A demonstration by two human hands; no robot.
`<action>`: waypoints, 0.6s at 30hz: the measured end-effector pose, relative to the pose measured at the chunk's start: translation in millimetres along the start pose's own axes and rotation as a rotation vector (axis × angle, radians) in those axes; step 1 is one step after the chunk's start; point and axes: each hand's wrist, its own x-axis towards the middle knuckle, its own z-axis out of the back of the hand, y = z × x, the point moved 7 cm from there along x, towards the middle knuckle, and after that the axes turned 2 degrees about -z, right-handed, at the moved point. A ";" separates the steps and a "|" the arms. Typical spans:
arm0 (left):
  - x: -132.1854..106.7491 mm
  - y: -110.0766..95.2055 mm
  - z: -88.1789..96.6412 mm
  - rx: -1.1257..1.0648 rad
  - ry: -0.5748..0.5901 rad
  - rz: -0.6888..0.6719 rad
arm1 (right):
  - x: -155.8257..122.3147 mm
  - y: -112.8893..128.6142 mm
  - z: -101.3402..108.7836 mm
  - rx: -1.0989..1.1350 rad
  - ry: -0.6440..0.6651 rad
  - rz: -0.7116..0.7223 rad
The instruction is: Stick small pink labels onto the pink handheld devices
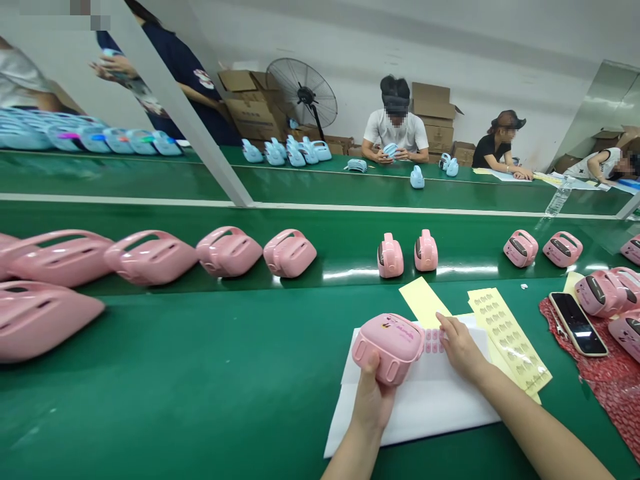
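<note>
My left hand [374, 400] is closed around a rounded pink plastic case [389, 343]. The case is tilted so its printed face, with a small figure and lettering, points up. My right hand [461, 347] has its fingers stretched out at a sheet of small pink stickers [434, 341]; its fingertips reach the edge of a yellow backing sheet [423, 301]. Whether a sticker is on a fingertip is too small to see. Under both hands lies white paper [425, 407]. Right of it, a yellow sheet with rows of clear stickers [507, 333] rests at an angle.
Pink cases [290, 253] line the raised ledge, with larger-looking ones at left. A phone [579, 323] lies on red bubble wrap [610, 393] at right, beside more pink cases. A plastic bottle [559, 197] stands farther back. Across the bench, several people handle light-blue cases or papers near a fan [306, 95].
</note>
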 end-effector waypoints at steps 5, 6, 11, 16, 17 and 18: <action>-3.5 -7.2 2.6 0.149 -0.017 -0.047 | 8.4 6.9 13.3 0.206 -0.066 -0.081; -5.3 -11.4 0.6 0.232 0.028 -0.087 | 14.0 4.7 21.1 0.313 -0.076 -0.174; -22.0 -32.4 -22.1 0.868 0.417 -0.410 | 48.9 24.2 56.0 0.925 0.113 -0.520; -37.0 -31.5 -46.6 1.224 0.822 -0.605 | 64.9 68.1 70.4 0.939 0.420 -0.561; -39.1 -32.0 -50.2 1.253 0.859 -0.638 | 64.9 72.8 69.5 0.899 0.466 -0.575; -40.9 -31.7 -53.1 1.280 0.891 -0.657 | 64.7 76.1 68.2 0.863 0.501 -0.589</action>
